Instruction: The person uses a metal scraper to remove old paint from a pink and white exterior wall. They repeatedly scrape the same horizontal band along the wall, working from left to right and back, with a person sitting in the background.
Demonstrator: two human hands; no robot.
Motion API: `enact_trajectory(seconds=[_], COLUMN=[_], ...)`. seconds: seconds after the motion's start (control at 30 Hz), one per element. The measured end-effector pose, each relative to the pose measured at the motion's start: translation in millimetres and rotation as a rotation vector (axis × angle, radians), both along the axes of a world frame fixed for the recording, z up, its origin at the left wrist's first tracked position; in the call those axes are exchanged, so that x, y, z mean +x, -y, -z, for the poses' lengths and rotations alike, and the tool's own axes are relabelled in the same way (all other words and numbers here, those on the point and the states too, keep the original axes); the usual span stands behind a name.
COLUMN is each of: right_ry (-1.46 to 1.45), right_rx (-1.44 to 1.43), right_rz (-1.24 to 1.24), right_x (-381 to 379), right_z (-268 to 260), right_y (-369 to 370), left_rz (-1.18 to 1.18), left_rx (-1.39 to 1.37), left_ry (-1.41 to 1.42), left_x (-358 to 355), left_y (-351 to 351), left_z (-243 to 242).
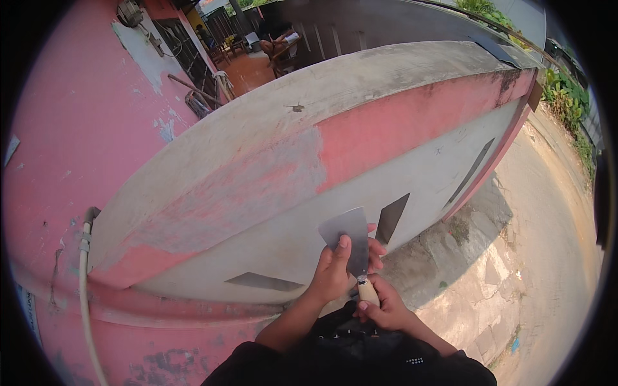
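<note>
Both my hands are on one putty knife, a wide flared metal blade (355,241) on a pale wooden handle (368,292). My right hand (386,304) is wrapped around the handle. My left hand (335,275) grips the blade, its thumb flat on the near face and its fingers behind it. Beyond the blade stands a low wall with a pink painted band (386,120). Part of that band is a scraped, greyish patch (251,183) with streaks of pink left in it. The blade appears apart from the wall.
A bare concrete ledge (270,101) caps the wall, with a dark flat piece (497,52) at its far end. Slots (393,217) open in the white lower face. A pipe (84,270) runs down the pink house wall at left. A person (282,43) sits on the porch behind.
</note>
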State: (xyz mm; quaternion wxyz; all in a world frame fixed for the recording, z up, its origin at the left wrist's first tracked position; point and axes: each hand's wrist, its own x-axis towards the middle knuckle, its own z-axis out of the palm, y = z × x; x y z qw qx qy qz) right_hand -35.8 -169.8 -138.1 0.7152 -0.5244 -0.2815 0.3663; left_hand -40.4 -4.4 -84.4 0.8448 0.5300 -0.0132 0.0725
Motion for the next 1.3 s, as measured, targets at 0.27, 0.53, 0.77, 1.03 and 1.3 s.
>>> enact_trajectory(seconds=[0.27,0.53,0.77,1.03,1.3], right_ry=[0.019,0.183,0.424,0.451,0.342], right_rx=[0.221,0.109,-0.044,-0.009,-0.161], right_rz=[-0.061,-0.012,0.086,0.013,0.078], right_x=[41.1,60.5,66.2,76.2,70.0], right_z=[23.6,0.7,1.5,1.4,-11.6], right_y=[-23.1,-24.5,-21.1,-10.6,-2.2], left_rz=[-0.12,-0.113,-0.068,-0.025,-0.02], left_rx=[0.039,0.015,-0.083,-0.112,-0.103], left_ry=[-0.118,-0.087,0.024,0.024,0.022], left_x=[31.2,46.8,51.1,45.6,52.6], left_y=[5.9,3.8,-0.4,5.2,7.0], left_z=[-8.4,-13.2,-4.6,-10.6,-6.7])
